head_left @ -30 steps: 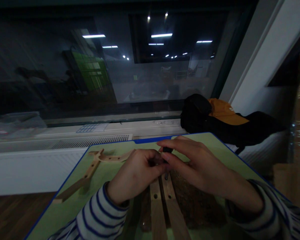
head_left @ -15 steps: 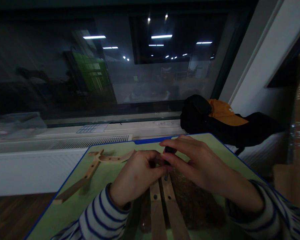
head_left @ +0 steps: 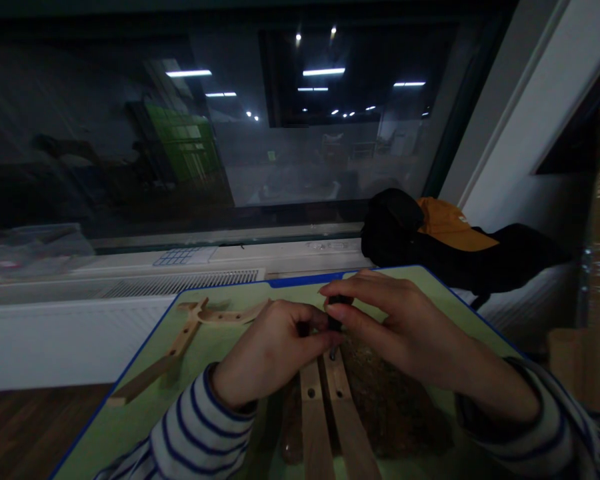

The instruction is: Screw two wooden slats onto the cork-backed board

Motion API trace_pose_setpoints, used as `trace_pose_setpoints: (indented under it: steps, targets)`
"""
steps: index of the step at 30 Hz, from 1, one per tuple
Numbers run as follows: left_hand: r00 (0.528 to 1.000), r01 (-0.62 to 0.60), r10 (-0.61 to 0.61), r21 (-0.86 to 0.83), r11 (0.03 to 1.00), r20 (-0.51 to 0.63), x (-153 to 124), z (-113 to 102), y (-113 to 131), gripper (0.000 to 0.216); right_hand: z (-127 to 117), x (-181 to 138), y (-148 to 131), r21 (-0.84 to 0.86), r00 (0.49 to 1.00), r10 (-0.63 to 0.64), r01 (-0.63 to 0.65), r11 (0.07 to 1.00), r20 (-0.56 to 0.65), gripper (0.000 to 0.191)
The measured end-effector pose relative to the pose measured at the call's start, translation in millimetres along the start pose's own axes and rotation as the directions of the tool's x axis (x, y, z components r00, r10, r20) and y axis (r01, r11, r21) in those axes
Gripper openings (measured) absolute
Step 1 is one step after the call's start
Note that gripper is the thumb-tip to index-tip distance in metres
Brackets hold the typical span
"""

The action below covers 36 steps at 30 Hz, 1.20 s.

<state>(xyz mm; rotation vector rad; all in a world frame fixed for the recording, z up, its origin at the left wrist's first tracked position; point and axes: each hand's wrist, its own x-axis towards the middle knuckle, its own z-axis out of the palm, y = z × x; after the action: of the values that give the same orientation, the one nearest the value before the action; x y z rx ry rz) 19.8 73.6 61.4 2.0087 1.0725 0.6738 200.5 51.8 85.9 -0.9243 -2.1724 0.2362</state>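
A short black screwdriver stands almost upright, its metal tip at a hole in the right-hand wooden strip. My right hand pinches the top of its handle between thumb and fingers. Lower down, the fingers of my left hand close around the same screwdriver near its shaft; their exact grip is partly hidden. Beside that strip runs a second wooden strip, also with a dark hole. Both strips lie over a dark brown, mottled block.
On the left of the green, blue-edged table lies a joined pair of wooden pieces with holes. Behind are a white radiator and a window sill. An orange cap rests on a black bag at the back right.
My right thumb and fingers have shifted slightly on the handle, showing more of it. My left forearm has moved a little left; the wooden strips have stayed put.
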Motion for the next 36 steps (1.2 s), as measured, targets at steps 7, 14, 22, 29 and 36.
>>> trace_pose_setpoints:
  steps: [7, 14, 22, 29, 36]
  targets:
    - [1.0, 0.0, 0.0, 0.001, 1.0, 0.019, 0.3, 1.5, -0.6, 0.016, 0.7, -0.9, 1.6, -0.031, 1.0, -0.012, 0.011, 0.999, -0.009, 0.019]
    - [1.0, -0.006, 0.005, -0.05, 0.999, -0.03, 1.6, 2.4, -2.8, 0.015, -0.5, -0.2, 0.2, -0.042, 1.0, -0.003, 0.003, 0.999, -0.01, 0.02]
    - [1.0, 0.006, -0.006, -0.047, 0.999, 0.0, -0.6, -1.0, 2.4, 0.016, -1.2, -1.1, -4.3, 0.03, 0.999, 0.034, -0.034, 0.999, 0.014, 0.024]
    - [0.999, 0.004, -0.002, -0.043, 0.999, 0.037, -0.8, -1.4, 0.6, 0.017, -1.1, -0.1, -1.1, -0.009, 1.0, 0.009, -0.009, 1.0, 0.011, 0.021]
    - [0.999, -0.012, 0.013, -0.027, 1.0, 0.051, -0.6, -0.8, -0.4, 0.017, -0.2, 0.4, -0.1, -0.038, 1.0, -0.009, 0.01, 0.999, 0.016, 0.021]
